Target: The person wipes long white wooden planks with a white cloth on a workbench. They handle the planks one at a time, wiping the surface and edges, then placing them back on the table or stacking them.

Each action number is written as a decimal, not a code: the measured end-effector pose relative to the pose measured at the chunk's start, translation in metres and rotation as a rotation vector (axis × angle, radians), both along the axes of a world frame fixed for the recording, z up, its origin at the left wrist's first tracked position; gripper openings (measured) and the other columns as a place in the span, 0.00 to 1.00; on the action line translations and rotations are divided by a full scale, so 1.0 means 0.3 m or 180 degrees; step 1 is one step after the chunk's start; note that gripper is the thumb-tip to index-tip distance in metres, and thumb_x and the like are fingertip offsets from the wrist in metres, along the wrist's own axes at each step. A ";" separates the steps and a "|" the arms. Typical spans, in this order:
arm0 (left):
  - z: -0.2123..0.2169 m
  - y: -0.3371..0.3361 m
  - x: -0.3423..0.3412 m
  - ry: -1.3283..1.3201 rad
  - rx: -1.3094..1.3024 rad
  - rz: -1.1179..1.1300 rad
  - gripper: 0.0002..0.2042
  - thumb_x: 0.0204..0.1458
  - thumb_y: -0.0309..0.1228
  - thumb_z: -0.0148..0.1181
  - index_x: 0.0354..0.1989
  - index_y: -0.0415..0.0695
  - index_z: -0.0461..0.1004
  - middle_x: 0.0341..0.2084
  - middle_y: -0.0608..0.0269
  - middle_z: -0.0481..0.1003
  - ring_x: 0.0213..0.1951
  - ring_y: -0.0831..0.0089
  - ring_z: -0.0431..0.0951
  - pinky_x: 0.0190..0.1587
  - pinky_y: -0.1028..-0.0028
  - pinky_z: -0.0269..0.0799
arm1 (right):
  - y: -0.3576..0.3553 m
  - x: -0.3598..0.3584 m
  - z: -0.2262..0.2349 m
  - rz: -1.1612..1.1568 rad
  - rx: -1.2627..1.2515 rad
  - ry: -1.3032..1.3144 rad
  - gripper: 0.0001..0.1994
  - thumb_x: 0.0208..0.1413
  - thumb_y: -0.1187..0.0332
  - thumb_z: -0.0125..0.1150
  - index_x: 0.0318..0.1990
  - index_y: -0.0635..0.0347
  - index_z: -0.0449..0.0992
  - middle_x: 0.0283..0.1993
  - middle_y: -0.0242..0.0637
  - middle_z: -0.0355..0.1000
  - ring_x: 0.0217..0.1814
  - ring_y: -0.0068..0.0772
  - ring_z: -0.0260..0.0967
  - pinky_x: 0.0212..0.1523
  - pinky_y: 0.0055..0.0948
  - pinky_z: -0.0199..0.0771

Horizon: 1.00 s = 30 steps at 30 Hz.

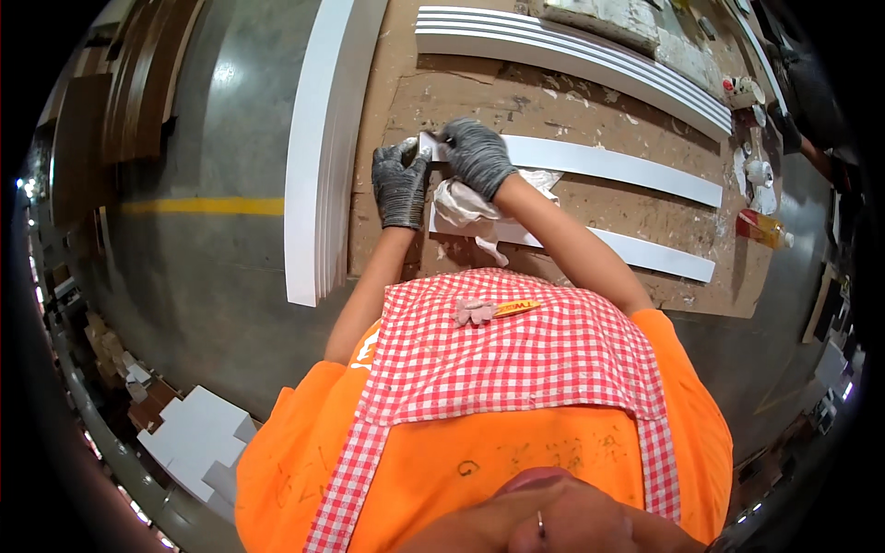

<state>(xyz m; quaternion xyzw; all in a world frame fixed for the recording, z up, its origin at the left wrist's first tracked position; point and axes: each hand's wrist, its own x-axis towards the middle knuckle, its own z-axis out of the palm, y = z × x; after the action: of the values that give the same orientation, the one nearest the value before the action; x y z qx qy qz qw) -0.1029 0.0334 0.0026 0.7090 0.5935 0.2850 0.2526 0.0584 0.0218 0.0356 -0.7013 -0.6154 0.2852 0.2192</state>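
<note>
The long white strip (608,163) lies lengthwise from left to right across the brown worktop (544,111), its left end right at my hands and the rest of it stretching away to my right. My left hand (401,187), in a grey glove, is at that left end, with thumb and fingers closed on it as far as I can see. My right hand (477,158), gloved too, curls over the strip just to the right of my left, the two nearly meeting; I can't tell whether its fingers grip the strip alone or something small and dark as well. Both are equally placed for that end, but only my right forearm lies on the side of the long run.

On the near side, a crumpled white cloth (466,203) sits under my right wrist, partly over the nearer white strip (645,253), which runs roughly alongside. On the far side, a band of worktop separates my strip from the row of stacked white strips (553,57), giving sideways room. To the left, the tall white boards (318,147) line that side, close to my left hand. The strip's right end stops short of the tape roll (760,172) and the amber bottle (761,229).
</note>
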 end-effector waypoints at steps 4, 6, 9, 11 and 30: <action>-0.023 -0.027 -0.017 -0.0128 0.0352 0.0049 0.10 0.46 0.33 0.63 0.33 0.41 0.77 0.31 0.56 0.72 0.37 0.62 0.72 0.44 0.67 0.67 | 0.037 0.184 -0.098 -0.0569 0.0117 0.0050 0.11 0.51 0.60 0.55 0.36 0.55 0.76 0.35 0.45 0.72 0.38 0.48 0.70 0.41 0.39 0.70; -0.012 -0.039 -0.016 -0.0073 0.0559 0.0063 0.10 0.46 0.33 0.63 0.34 0.42 0.77 0.31 0.56 0.72 0.37 0.61 0.72 0.43 0.66 0.67 | 0.058 0.285 -0.103 -0.0533 0.0880 0.0441 0.09 0.51 0.64 0.59 0.36 0.57 0.76 0.34 0.41 0.74 0.35 0.42 0.72 0.38 0.34 0.71; 0.016 -0.051 -0.009 0.0041 0.0624 0.0145 0.09 0.46 0.33 0.62 0.34 0.42 0.77 0.31 0.56 0.72 0.37 0.60 0.72 0.43 0.65 0.66 | 0.083 0.334 -0.032 -0.0149 0.0061 0.1697 0.09 0.55 0.66 0.57 0.40 0.59 0.76 0.39 0.36 0.75 0.38 0.34 0.72 0.40 0.29 0.71; 0.015 -0.047 -0.011 0.0011 0.0599 0.0125 0.09 0.47 0.33 0.62 0.34 0.43 0.77 0.31 0.55 0.72 0.37 0.59 0.72 0.43 0.65 0.66 | 0.089 0.347 -0.040 0.0074 -0.0378 0.1843 0.10 0.57 0.66 0.55 0.42 0.59 0.76 0.42 0.35 0.75 0.41 0.32 0.72 0.41 0.28 0.71; -0.039 -0.012 -0.040 -0.0012 0.0775 0.0037 0.07 0.46 0.30 0.61 0.32 0.42 0.78 0.27 0.57 0.73 0.33 0.60 0.73 0.37 0.64 0.68 | 0.110 0.221 -0.003 0.1945 0.0295 -0.0497 0.10 0.50 0.70 0.56 0.40 0.53 0.79 0.32 0.42 0.70 0.36 0.46 0.68 0.39 0.40 0.68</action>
<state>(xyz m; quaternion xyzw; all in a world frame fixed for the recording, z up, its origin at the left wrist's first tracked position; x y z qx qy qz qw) -0.1148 0.0297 -0.0092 0.7304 0.5581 0.3578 0.1641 0.1248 0.0550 0.0346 -0.4931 -0.8249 0.2549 0.1073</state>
